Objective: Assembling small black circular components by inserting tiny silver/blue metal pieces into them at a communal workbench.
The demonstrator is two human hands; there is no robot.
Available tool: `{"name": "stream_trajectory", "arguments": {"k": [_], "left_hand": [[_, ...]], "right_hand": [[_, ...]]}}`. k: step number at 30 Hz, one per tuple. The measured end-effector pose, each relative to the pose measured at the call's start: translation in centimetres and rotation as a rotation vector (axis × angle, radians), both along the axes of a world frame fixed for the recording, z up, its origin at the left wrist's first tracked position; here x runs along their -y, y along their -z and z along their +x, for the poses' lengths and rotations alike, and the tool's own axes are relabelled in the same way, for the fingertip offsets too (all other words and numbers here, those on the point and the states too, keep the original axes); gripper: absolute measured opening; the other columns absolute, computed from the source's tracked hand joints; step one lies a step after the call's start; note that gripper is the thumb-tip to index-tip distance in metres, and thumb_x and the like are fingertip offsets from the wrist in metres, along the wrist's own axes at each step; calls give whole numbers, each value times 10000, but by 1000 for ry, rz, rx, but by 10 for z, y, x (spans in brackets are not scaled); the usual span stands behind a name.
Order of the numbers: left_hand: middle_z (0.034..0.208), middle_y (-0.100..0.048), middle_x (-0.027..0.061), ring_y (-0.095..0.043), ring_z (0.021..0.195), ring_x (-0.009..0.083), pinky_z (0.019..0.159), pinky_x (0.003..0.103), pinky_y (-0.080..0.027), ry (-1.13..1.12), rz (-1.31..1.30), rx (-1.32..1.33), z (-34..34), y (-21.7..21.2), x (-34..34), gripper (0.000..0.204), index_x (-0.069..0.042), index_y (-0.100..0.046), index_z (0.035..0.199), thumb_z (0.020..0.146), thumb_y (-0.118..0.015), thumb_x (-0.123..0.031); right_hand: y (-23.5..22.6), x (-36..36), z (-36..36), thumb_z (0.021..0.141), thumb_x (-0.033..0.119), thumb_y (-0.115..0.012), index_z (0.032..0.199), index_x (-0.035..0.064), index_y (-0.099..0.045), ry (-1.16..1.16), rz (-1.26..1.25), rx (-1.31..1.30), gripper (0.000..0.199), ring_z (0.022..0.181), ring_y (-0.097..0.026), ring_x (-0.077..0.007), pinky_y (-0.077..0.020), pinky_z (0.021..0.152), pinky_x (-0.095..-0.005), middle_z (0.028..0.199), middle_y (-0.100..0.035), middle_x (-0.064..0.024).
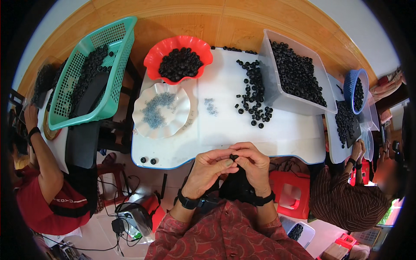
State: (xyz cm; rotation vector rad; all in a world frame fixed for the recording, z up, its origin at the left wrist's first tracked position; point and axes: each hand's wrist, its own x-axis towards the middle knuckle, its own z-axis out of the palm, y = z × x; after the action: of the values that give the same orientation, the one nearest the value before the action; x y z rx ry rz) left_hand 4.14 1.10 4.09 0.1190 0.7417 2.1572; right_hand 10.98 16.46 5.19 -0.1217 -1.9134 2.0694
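From where I stand, the grip of both hands is closed on one small black piece [234, 157]: the left hand [211, 168] pinches it between thumb and fingertips, and the right hand [254, 164] meets it from the other side, so that the fingers hide much of its shape. The piece is held up in front of the person's chest, by the near edge of the white surface [212, 143]. Each wrist wears a dark band, and the person's shirt [225, 229] is red and patterned. Near the surface's front left corner stand two black pieces [153, 161], side by side. Farther in, a small patch of pale, shiny bits [210, 106] lies just beside a white wavy-rimmed dish [181, 119], which holds a bigger heap of the same sort. Behind the dish sits a red scalloped bowl [149, 60] heaped with black pieces. Over to the right, loose black pieces [255, 86] are scattered next to a tilted translucent bin [281, 102], well filled with more. Off to the left is a green basket [93, 116], also holding black pieces. A person in red [52, 203] sits on that side, and another in a striped shirt [342, 199] sits at the right.
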Motion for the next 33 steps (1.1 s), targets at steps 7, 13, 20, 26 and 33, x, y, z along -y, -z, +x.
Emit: {"name": "stream_trajectory", "arguments": {"k": [7, 13, 20, 26, 33], "left_hand": [[1083, -682, 144, -696, 901, 180, 800, 309, -613, -53, -43, -50, 2, 1, 0, 285, 36, -610, 1224, 941, -587, 2], [1076, -684, 150, -698, 886, 187, 788, 313, -614, -103, -39, -93, 4, 4, -1, 268, 39, -619, 1191, 924, -597, 32], [1033, -685, 156, -700, 871, 196, 777, 323, -618, -173, -48, -124, 7, -1, -4, 227, 53, -609, 1126, 900, -612, 66], [1009, -690, 155, -704, 850, 194, 752, 309, -616, -201, -65, -150, 8, 0, -5, 227, 56, -611, 1107, 882, -639, 64], [941, -706, 128, -711, 802, 171, 650, 233, -578, -275, -187, -273, 12, -3, -7, 248, 41, -627, 1096, 857, -689, 46]], "right_hand": [[2, 5, -2, 918, 7, -619, 1049, -22, -668, 8, -72, -43, 143, 1054, -611, -197, -493, 894, -285, 1172, -632, -162], [-3, 11, -2, 939, -1, -579, 1054, -36, -643, 16, -55, -68, 136, 1072, -604, -197, -483, 922, -297, 1183, -628, -162], [-6, 15, -2, 957, 19, -560, 1062, -45, -631, 29, -99, -72, 143, 1062, -607, -192, -484, 929, -300, 1177, -629, -160], [-7, 16, -1, 963, 21, -551, 1076, -44, -622, 40, -101, -70, 149, 1054, -611, -186, -487, 922, -290, 1178, -629, -160], [-13, 18, -1, 966, -2, -527, 1086, -31, -623, 61, 38, -69, 157, 1047, -616, -176, -509, 884, -271, 1187, -628, -154]]}}
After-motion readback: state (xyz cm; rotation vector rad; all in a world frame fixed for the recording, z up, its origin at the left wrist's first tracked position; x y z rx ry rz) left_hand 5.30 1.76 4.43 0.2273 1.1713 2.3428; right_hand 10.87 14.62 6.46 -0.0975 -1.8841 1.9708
